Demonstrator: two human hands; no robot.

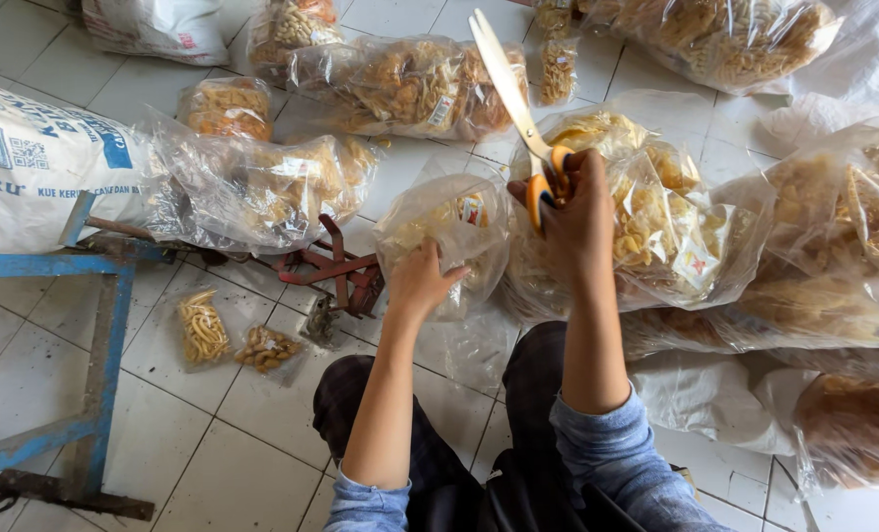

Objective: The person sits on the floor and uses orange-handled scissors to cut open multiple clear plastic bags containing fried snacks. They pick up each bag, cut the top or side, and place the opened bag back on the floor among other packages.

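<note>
Scissors with orange handles and long pale blades (pixel 518 108) point up and away, held in the right hand (pixel 575 212), whose fingers curl tight through the handles. Just beside it, the left hand (pixel 420 281) pinches a clear plastic bag of yellow snacks (pixel 449 222) that sits on the white tiled floor (pixel 213 433)

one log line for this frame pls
left hand: gripping clear plastic bag of snacks | right hand: holding orange-handled scissors, blades up | setting: white tiled floor, snack bags around
</note>
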